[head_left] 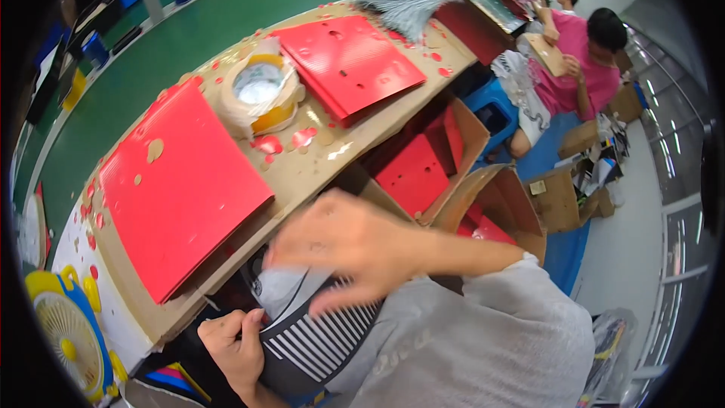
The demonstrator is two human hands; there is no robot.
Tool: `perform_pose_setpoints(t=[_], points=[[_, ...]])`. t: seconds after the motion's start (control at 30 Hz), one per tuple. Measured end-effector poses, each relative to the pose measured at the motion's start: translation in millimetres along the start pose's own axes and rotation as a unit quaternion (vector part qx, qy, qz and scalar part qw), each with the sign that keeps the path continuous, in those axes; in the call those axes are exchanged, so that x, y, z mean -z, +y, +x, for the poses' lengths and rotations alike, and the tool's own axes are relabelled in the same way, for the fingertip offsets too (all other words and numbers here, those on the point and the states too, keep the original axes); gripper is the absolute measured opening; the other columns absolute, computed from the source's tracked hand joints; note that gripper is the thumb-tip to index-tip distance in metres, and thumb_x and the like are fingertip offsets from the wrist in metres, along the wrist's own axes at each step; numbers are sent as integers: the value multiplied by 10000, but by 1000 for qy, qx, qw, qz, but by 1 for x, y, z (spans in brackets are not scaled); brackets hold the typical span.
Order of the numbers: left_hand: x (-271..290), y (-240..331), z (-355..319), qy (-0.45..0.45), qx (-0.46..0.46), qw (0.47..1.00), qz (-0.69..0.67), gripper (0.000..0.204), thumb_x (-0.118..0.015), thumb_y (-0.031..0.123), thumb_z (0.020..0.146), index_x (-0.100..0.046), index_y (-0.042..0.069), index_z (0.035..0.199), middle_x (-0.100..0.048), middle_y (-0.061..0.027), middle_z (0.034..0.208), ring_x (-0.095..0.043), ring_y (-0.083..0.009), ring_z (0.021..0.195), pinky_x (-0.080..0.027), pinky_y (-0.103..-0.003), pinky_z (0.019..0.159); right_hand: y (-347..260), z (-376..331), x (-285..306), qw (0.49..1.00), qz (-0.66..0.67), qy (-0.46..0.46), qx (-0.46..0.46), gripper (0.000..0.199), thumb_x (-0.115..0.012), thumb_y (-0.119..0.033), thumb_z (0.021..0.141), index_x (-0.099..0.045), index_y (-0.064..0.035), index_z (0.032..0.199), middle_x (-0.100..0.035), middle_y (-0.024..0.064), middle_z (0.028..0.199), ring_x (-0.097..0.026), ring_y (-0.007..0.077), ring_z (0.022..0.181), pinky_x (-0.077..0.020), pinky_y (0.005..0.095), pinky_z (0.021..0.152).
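My left hand [236, 345] is closed over my lap, thumb pressed against the curled fingers. A speck of red shows by its fingertips, but what they hold cannot be made out. My right hand [343, 245] is smeared by motion below the table edge, above my grey shirt with its dark striped print; its fingers are unclear. Nearest on the cardboard-covered table lies a stack of red corrugated sheets [185, 196] with a few tan discs on top. A second red stack [351, 60], with small holes, lies further right. Between them stands a tape roll [276, 117] with torn wrapping.
Red and tan punched discs [302, 137] litter the cardboard. Open cardboard boxes [464, 132] holding red pieces stand right of the table. A yellow-blue fan [68, 340] is at lower left. Silvery tinsel [408, 7] lies at the far end; a person in pink [589, 68] sits beyond, holding a board.
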State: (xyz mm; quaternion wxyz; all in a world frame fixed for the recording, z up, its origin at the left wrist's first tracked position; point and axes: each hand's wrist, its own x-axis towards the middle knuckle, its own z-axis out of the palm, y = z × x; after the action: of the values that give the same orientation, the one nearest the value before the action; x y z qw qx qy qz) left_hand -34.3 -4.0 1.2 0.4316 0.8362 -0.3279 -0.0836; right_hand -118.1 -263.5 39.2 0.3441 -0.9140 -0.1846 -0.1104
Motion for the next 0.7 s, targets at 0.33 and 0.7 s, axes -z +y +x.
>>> perform_pose_setpoints(t=[0.33,0.7], points=[[-11,24,8,-36,-29,999,-17,186,-653,89,888,-615,-35,755,-530,-139,576,-529,-247,508,-356,-325,511,0,-11,-33,989,126,-72,-34,364,-781,-340,819,-633,-34,948,-656,77,790,-633,265,748,-418,399,843],[-25,11,10,-236,91,930,-267,140,-709,82,844,-654,-41,882,-612,-109,585,-552,-105,511,-400,-265,506,17,-12,-16,987,129,-92,-32,361,-803,-335,757,-661,-65,950,-651,68,746,-634,261,773,-385,397,857]])
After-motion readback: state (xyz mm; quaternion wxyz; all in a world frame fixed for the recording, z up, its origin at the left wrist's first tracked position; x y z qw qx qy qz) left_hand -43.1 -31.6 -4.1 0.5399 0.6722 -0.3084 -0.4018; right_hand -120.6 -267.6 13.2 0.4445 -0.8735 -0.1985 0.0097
